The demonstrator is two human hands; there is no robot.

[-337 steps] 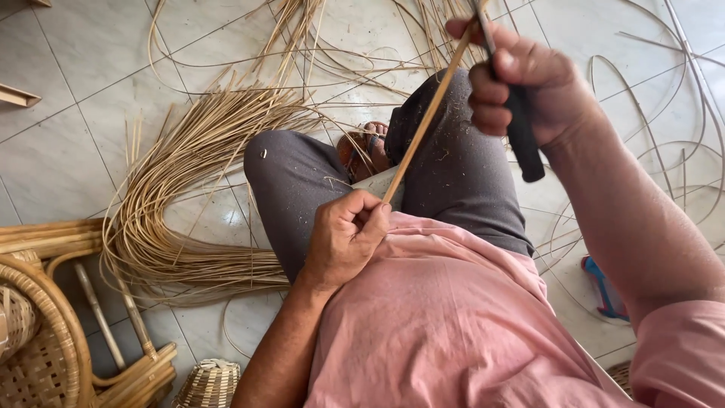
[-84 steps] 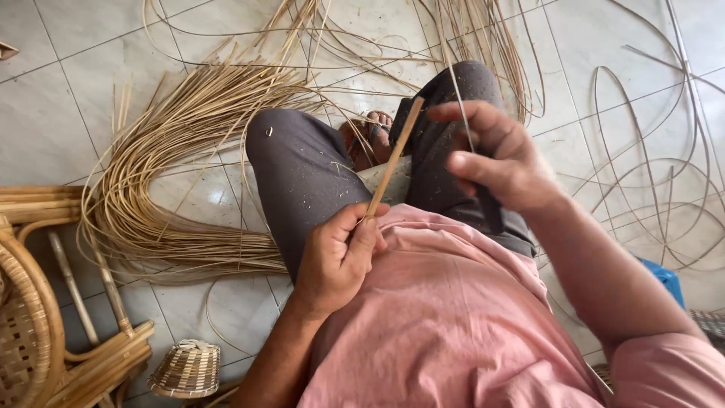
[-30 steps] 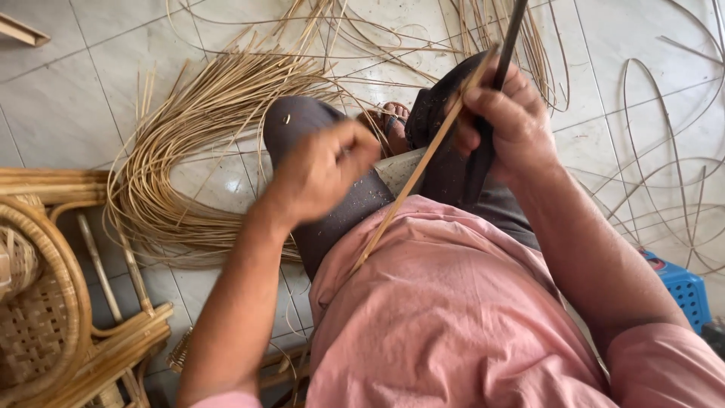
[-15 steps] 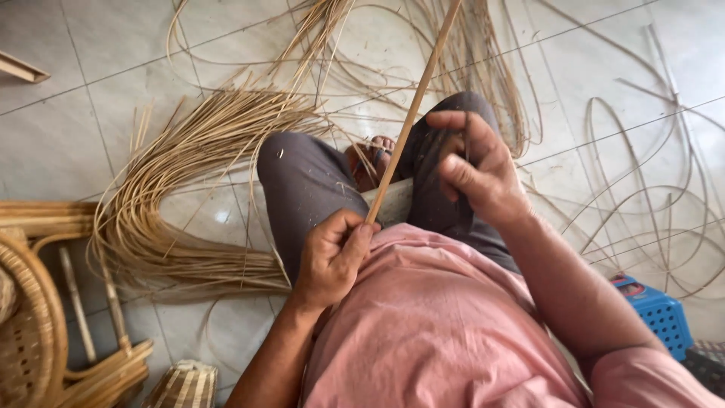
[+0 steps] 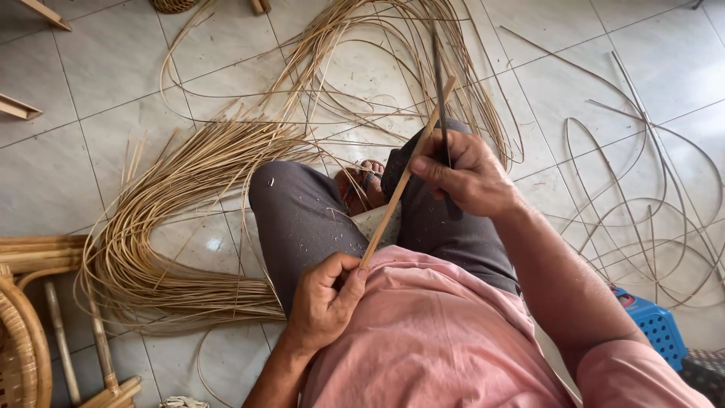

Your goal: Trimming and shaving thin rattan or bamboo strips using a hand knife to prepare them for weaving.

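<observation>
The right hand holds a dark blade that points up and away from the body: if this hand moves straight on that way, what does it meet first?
Probably the loose cane strands looped on the tiled floor beyond the knees. The right hand holds the blade against the cane stick, and nothing else shows ahead, though depth is unclear.

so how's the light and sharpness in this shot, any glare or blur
Head view: soft, even daylight with faint shadows. A pale glare patch sits on the floor tile beside the bent rattan bundle. The left hand, right hand and rattan strip look sharp; the dark blade is slightly soft. Tile lines bow near the edges.
</observation>
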